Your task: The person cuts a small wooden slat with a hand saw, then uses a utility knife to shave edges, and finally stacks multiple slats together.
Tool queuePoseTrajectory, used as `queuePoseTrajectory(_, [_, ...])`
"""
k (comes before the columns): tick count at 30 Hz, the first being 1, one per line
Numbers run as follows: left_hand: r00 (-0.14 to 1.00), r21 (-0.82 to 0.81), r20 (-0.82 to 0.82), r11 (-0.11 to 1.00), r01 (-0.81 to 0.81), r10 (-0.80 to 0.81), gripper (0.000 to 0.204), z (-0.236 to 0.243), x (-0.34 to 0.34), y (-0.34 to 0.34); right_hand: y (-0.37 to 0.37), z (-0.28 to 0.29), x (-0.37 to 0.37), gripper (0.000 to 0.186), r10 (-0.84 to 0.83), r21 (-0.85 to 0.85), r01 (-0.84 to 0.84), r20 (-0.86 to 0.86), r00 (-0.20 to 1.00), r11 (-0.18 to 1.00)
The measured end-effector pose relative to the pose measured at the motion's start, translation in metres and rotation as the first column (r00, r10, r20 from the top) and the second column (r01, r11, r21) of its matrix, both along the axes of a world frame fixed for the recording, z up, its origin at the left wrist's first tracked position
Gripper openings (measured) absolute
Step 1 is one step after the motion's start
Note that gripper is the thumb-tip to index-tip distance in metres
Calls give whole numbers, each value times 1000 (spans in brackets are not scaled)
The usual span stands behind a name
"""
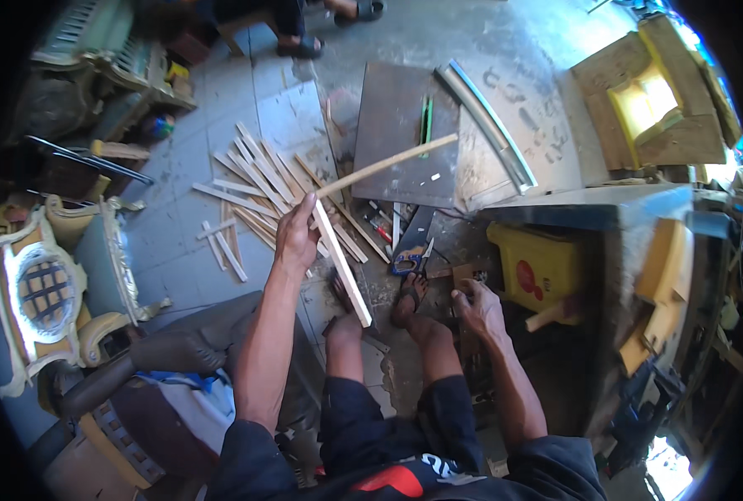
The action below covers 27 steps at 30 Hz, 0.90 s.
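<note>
Two wooden slats (363, 209) are clasped in the closed left hand (296, 234), above the slat pile (254, 184) at ten o'clock. Right hand (477, 307) curls over a small wooden block (465, 274); grip unclear.

Worn on the head, looking steeply down past the knees to a grey concrete floor (505, 50). Wide fisheye: straight edges bowed near the rim, dark corners all round. Upright, not mirrored. Own forearms entering from the lower edge, left hand (296, 238) near centre, right hand (478, 307) lower right, both close below the lens. Scattered wooden slats (250, 179) farther off, toward the top. Only one view, nothing shared with another.
</note>
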<state>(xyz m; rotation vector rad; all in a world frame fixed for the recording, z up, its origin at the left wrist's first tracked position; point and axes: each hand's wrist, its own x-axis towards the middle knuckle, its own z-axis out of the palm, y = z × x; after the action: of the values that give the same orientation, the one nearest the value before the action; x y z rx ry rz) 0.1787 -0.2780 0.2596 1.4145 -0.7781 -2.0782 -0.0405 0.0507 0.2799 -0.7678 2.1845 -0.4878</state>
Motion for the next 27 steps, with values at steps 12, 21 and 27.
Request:
queuePoseTrajectory(12, [982, -59, -186, 998, 3, -14, 25, -295, -67, -56, 31, -451, -96, 35, 175, 363, -62, -286, 942, 930])
queuePoseTrajectory(21, [947, -217, -153, 944, 248, -284, 35, -320, -53, -50, -13, -408, -84, 30, -210, -283, 67, -513, 832, 957])
queuePoseTrajectory(27, [913, -247, -182, 916, 316, -364, 36, -315, -49, -16, -98, -272, -16, 63, -65, -328, -425, -849, 525, 844])
